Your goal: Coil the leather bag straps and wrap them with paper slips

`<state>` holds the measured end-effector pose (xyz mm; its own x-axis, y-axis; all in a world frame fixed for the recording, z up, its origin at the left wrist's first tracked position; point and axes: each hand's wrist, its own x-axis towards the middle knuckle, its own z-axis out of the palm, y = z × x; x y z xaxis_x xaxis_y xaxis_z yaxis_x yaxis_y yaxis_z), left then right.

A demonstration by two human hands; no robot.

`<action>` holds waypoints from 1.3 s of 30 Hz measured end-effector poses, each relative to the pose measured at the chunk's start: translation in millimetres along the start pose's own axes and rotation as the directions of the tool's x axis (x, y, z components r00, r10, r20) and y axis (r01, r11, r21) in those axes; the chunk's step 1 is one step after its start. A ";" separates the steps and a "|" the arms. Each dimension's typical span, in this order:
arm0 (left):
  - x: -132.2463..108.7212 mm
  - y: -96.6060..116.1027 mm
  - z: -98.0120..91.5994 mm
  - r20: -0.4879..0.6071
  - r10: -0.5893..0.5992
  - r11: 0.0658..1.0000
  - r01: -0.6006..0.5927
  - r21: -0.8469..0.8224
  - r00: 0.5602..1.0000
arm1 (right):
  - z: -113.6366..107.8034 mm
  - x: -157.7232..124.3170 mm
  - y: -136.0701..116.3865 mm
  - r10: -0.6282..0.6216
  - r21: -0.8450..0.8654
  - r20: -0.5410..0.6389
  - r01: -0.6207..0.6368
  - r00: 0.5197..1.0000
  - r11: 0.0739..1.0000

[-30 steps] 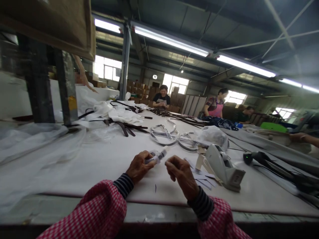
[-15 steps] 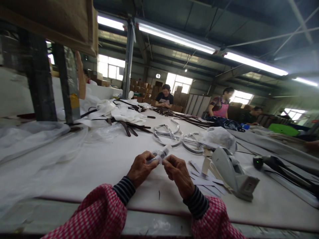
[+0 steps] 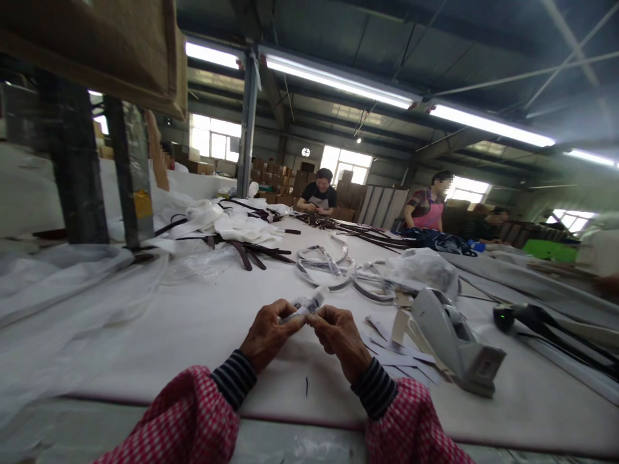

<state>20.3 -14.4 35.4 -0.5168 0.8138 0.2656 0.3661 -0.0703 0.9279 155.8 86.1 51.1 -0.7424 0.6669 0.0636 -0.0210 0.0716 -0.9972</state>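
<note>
Both my hands meet over the near middle of the white table (image 3: 184, 348). My left hand (image 3: 271, 332) is closed around a small bundle in clear plastic wrap (image 3: 309, 301), with something dark and grey inside that I cannot identify. My right hand (image 3: 341, 335) pinches at the near end of this bundle, its fingertips touching those of my left. Just beyond lie grey straps coiled in clear plastic (image 3: 333, 265). Right of my right hand are loose white paper strips (image 3: 401, 354) and a grey tape dispenser (image 3: 454, 341).
Dark brown straps (image 3: 246, 251) lie among white wrapping (image 3: 227, 222) at the far left. A crumpled plastic bag (image 3: 425, 265) and a black handheld device (image 3: 536, 319) are on the right. Two co-workers (image 3: 319, 193) are across the table. Metal posts (image 3: 128, 174) rise at left.
My hands have shifted slightly left and nearer each other; the right fingertips now touch the bundle's near end beside the left ones. The bundle stays in my left hand.
</note>
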 end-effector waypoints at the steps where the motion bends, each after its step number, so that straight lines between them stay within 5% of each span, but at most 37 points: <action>1: -0.3 -0.2 -0.6 0.001 -0.006 1.000 0.007 -0.022 1.000 | -0.2 1.0 0.4 0.005 0.015 0.015 -0.005 1.000 1.000; 13: 0.4 -2.3 -7.1 0.113 -0.175 0.843 0.208 -0.496 0.978 | 15.4 23.5 11.4 -0.089 0.100 0.083 0.081 0.993 0.992; 24: 3.8 -5.1 -4.9 0.058 -0.179 0.832 0.182 -0.524 0.982 | 15.7 29.6 34.6 -0.122 0.205 0.122 0.096 0.985 0.974; 28: 2.3 -3.4 -6.0 0.056 -0.164 0.860 0.170 -0.482 0.985 | 15.4 28.5 36.9 -0.181 0.105 0.024 0.178 0.983 0.978; 30: 1.4 0.9 -6.0 0.054 -0.179 0.879 0.184 -0.440 0.982 | 12.5 24.9 33.4 -0.323 -0.075 -0.081 0.317 0.943 0.945; 32: 0.7 6.3 -5.9 0.054 -0.183 0.906 0.189 -0.378 0.982 | 8.1 18.8 27.0 -0.546 -0.330 -0.095 0.491 0.833 0.806; 36: 0.3 9.8 -7.4 0.092 -0.138 0.951 0.158 -0.264 0.986 | 1.3 5.5 15.3 -0.784 -0.658 0.151 0.653 0.602 0.375; 39: 0.4 4.2 -11.2 0.118 -0.097 0.964 0.123 -0.234 0.988 | 0.9 2.2 12.7 -0.783 -0.741 0.251 0.633 0.569 0.222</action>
<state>12.9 -20.8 42.4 -0.4549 0.8793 0.1415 0.1086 -0.1029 0.9887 153.3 87.8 38.5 -0.5738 0.1369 0.8075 0.0215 0.9881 -0.1523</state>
